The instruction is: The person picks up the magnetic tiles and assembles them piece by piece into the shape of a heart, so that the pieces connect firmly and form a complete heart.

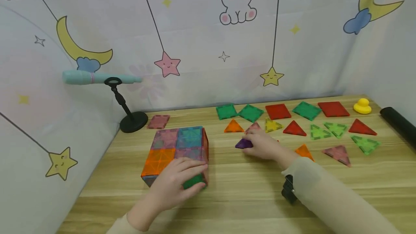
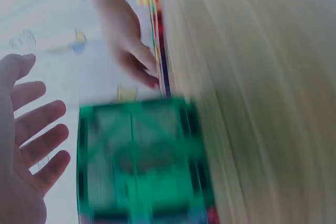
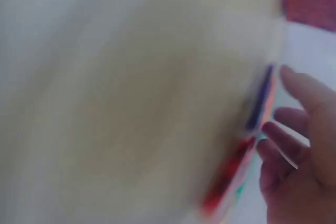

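A box of see-through magnetic tiles (image 1: 159, 160) stands left of centre, with pink, blue, orange and purple squares on top and red at its right side. My left hand (image 1: 177, 181) is over its near right corner, fingers spread and relaxed. A green square tile (image 2: 142, 161) of the box shows beside that hand in the left wrist view. Further right, my right hand (image 1: 263, 144) reaches down to a purple triangle tile (image 1: 242, 143) lying on the table. Its thumb and fingers are apart around the tile; blur hides whether they touch it.
Green squares (image 1: 307, 110) and red squares (image 1: 333, 109) line the table's back edge. Triangles, such as a red one (image 1: 294, 128) and an orange one (image 1: 304, 152), lie before them. A yellow duck (image 1: 362, 106), a black stand (image 1: 133, 121) and a lone pink square (image 1: 158, 121) are also there.
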`<action>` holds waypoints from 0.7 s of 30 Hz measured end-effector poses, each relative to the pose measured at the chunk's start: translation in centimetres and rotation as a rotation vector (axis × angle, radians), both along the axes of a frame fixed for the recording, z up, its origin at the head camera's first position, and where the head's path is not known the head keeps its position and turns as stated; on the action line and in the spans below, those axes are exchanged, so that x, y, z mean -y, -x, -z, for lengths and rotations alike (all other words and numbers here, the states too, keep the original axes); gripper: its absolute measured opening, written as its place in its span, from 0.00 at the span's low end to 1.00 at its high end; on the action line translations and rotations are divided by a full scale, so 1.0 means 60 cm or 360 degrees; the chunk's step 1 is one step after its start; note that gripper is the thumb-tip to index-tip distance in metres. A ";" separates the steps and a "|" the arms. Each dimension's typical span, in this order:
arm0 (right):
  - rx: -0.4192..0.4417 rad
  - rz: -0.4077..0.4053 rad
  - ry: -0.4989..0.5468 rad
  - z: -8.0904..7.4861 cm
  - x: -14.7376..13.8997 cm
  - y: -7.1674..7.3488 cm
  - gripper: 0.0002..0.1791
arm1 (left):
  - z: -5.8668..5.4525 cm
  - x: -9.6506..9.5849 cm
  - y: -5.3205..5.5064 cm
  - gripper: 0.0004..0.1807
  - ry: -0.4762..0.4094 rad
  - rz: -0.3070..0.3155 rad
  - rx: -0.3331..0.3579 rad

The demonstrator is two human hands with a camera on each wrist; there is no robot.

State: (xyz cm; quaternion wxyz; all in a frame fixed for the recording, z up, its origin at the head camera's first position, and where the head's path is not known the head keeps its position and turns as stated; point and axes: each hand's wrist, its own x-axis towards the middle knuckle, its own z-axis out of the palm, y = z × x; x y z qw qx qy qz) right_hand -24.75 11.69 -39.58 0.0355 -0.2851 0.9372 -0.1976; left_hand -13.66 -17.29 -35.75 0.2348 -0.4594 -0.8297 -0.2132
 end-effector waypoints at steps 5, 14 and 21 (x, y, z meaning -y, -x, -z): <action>0.0003 -0.0204 -0.0077 0.007 -0.043 -0.015 0.27 | 0.011 -0.071 -0.016 0.21 0.0010 0.0066 0.0365; 0.0035 -0.0050 -0.0227 -0.015 -0.113 -0.028 0.22 | 0.046 -0.156 0.013 0.30 0.0254 -0.0245 0.0934; 0.0019 0.0007 -0.0235 -0.007 -0.096 -0.023 0.19 | 0.080 -0.189 0.060 0.42 0.0574 -0.0436 0.0966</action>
